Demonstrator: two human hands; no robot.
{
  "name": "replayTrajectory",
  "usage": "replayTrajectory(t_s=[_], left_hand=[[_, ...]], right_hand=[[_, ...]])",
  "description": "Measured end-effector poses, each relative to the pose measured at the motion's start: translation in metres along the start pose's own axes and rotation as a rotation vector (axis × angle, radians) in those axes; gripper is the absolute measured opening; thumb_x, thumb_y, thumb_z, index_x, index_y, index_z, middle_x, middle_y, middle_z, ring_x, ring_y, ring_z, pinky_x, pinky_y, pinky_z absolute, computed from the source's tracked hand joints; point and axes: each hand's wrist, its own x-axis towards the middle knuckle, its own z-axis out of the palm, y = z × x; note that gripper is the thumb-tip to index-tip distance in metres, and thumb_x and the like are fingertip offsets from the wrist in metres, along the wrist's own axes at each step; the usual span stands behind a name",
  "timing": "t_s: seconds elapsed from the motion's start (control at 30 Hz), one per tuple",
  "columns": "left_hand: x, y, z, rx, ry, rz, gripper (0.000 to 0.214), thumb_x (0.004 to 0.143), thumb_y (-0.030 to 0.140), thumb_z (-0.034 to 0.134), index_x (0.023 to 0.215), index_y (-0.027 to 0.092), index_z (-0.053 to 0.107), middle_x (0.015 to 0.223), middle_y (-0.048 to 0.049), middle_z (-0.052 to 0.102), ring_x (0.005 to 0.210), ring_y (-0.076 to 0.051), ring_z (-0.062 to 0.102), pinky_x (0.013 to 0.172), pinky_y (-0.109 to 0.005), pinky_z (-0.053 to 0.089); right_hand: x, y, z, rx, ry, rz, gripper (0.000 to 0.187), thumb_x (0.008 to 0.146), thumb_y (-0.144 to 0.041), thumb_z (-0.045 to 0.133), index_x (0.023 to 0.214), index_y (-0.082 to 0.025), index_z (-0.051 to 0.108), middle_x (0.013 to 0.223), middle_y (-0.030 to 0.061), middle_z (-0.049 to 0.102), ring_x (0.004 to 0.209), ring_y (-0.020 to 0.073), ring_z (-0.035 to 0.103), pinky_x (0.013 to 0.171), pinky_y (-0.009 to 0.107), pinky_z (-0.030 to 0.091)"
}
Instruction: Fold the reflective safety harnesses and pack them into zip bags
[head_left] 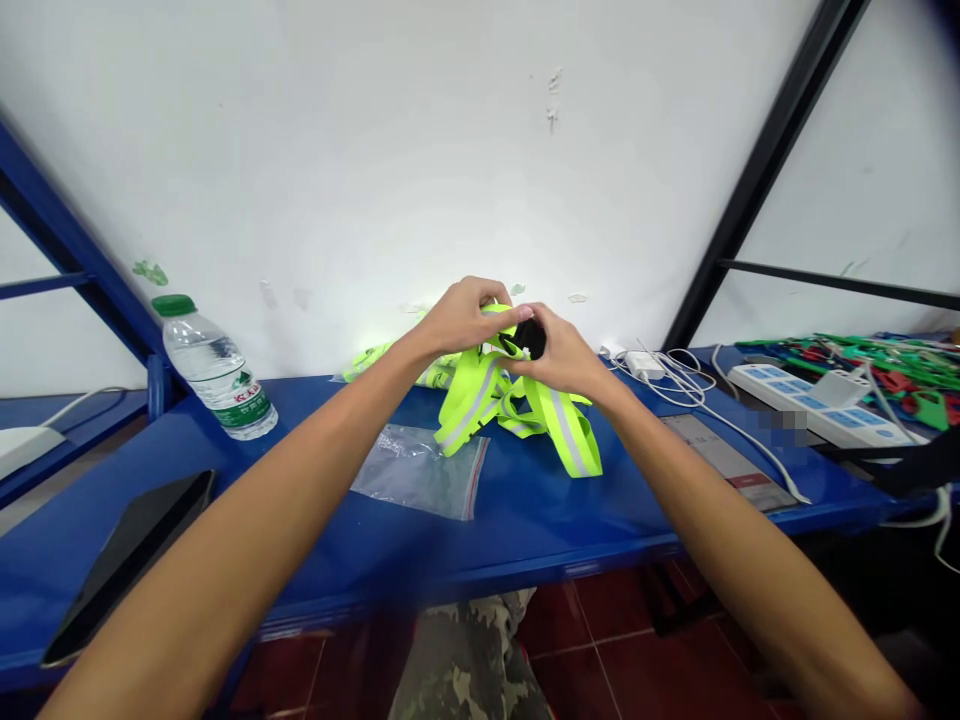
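Observation:
Both hands are raised over the blue desk, close together on a neon-yellow reflective strap [472, 392] with silver stripes. My left hand [474, 312] pinches the upper part of the strap between thumb and fingers. Curled around a black part of the strap is my right hand [559, 352], its thumb tip near the left thumb. Loops of the strap hang below the hands toward the desk. More neon-yellow strap lies behind my left wrist against the wall. Just below, a clear zip bag [424, 472] rests flat, partly covered by my left forearm.
A water bottle [217, 375] with a green cap stands at the left, above a dark flat device [139, 560]. White cables and a charger [643, 365] lie at the right, near a grey-brown flat package [724, 455], a white power strip [817, 400] and colourful straps [900, 375].

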Motion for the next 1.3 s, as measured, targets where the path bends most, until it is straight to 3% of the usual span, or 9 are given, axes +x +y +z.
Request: replayTrajectory(t_s=[0.23,0.37,0.5,0.63,0.77,0.9,1.0,1.13,1.3], left_hand=[[-0.005,-0.013,-0.022,0.125,-0.309,-0.040,0.054,0.060,0.037,0.079,0.109,0.019,0.066,0.076,-0.0026,0.064,0.068,-0.018,0.055,0.065,-0.029,0.035],[-0.006,-0.018,-0.019,0.391,-0.158,-0.064,0.039,0.061,0.025,0.073,0.099,0.019,0.068,0.079,-0.0043,0.063,0.076,-0.022,0.057,0.067,-0.029,0.035],[-0.005,-0.019,-0.023,0.536,0.004,-0.090,0.025,0.061,0.030,0.074,0.082,0.018,0.066,0.074,-0.0050,0.060,0.081,-0.024,0.055,0.070,-0.030,0.034],[-0.007,-0.030,-0.035,0.416,-0.017,-0.098,0.034,0.056,0.042,0.080,0.076,0.019,0.064,0.067,-0.0027,0.058,0.074,-0.022,0.053,0.066,-0.029,0.032],[-0.017,-0.046,-0.049,0.319,-0.127,-0.132,0.040,0.049,0.047,0.084,0.065,0.021,0.059,0.059,0.0001,0.052,0.061,-0.016,0.045,0.059,-0.028,0.026],[-0.031,-0.048,-0.057,0.117,-0.238,-0.242,0.042,0.063,0.055,0.075,0.055,0.022,0.051,0.054,0.0004,0.042,0.052,-0.013,0.034,0.055,-0.030,0.021],[-0.036,-0.045,-0.057,0.006,-0.251,-0.281,0.045,0.075,0.058,0.065,0.054,0.022,0.047,0.054,0.0002,0.038,0.051,-0.013,0.029,0.054,-0.031,0.021],[-0.038,-0.047,-0.054,0.076,-0.325,-0.274,0.043,0.068,0.054,0.071,0.054,0.021,0.047,0.056,0.0009,0.038,0.053,-0.012,0.032,0.053,-0.031,0.025],[-0.046,-0.051,-0.055,-0.042,-0.369,-0.369,0.039,0.062,0.054,0.075,0.059,0.021,0.055,0.061,-0.0002,0.047,0.058,-0.014,0.045,0.053,-0.030,0.036]], right_hand=[[0.000,0.015,-0.027,-0.217,-0.046,-0.043,0.053,0.068,-0.037,0.072,0.115,-0.018,0.056,0.107,0.0103,0.065,0.093,0.0287,0.060,0.077,0.037,0.043],[0.000,0.018,-0.036,-0.346,-0.120,-0.032,0.050,0.071,-0.044,0.073,0.113,-0.020,0.058,0.105,0.0110,0.066,0.092,0.0300,0.060,0.075,0.038,0.043],[0.001,0.015,-0.043,-0.327,-0.158,0.013,0.067,0.064,-0.058,0.078,0.116,-0.020,0.058,0.107,0.0128,0.066,0.092,0.0313,0.060,0.075,0.039,0.044],[-0.001,0.016,-0.052,-0.114,-0.181,0.088,0.062,0.077,-0.069,0.060,0.111,-0.018,0.062,0.104,0.0119,0.067,0.086,0.0256,0.060,0.071,0.035,0.045],[-0.009,0.032,-0.068,-0.036,-0.376,0.191,0.059,0.078,-0.076,0.052,0.077,-0.018,0.064,0.069,0.0042,0.060,0.061,0.0155,0.050,0.055,0.029,0.034],[-0.018,0.053,-0.080,-0.167,-0.548,0.263,0.060,0.074,-0.077,0.055,0.065,-0.019,0.060,0.057,0.0012,0.053,0.053,0.0132,0.044,0.052,0.029,0.029],[-0.021,0.062,-0.078,-0.400,-0.562,0.277,0.060,0.078,-0.076,0.050,0.062,-0.019,0.059,0.057,0.0035,0.057,0.055,0.0153,0.047,0.057,0.031,0.032],[-0.022,0.069,-0.073,-0.620,-0.460,0.295,0.057,0.081,-0.072,0.049,0.063,-0.020,0.061,0.064,0.0095,0.063,0.063,0.0211,0.055,0.062,0.033,0.035],[-0.032,0.079,-0.073,-0.488,-0.472,0.361,0.059,0.080,-0.074,0.049,0.059,-0.020,0.061,0.058,0.0085,0.059,0.056,0.0189,0.050,0.056,0.033,0.032]])
